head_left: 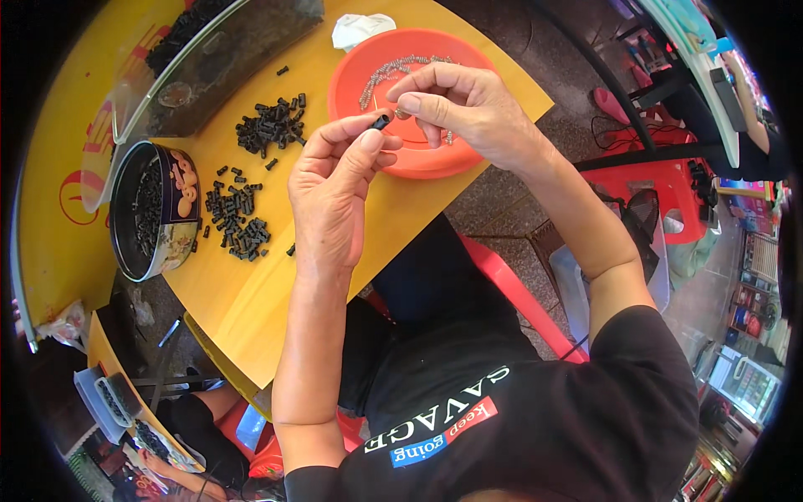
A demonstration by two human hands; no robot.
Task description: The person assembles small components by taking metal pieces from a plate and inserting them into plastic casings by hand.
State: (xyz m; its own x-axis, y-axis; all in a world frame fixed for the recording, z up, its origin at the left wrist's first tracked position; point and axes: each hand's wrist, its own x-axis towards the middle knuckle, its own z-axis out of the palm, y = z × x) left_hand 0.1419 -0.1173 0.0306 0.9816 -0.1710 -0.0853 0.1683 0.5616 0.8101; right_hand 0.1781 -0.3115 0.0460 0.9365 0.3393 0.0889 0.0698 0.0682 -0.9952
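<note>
My left hand (339, 171) pinches a short black tube-like plastic piece (381, 122) between thumb and fingertips, its end turned toward my right hand. In my right hand (468, 105), thumb and forefinger are closed on a small metal piece (401, 112) that looks like a spring; fingers partly cover it. Both hands are raised close together over the near left rim of a red basin (422, 161). A curved line of small silvery coiled springs (391, 70) lies inside the basin. Loose heaps of similar black pieces (269, 125) lie on the table to the left.
A yellow wooden table (251, 314) carries the basin, a round tin (180, 205) of dark pieces and a clear-walled bin (196, 75). Crumpled white tissue (362, 29) touches the basin's far side. Another person's arm (180, 477) shows at lower left; a red stool (669, 197) stands right.
</note>
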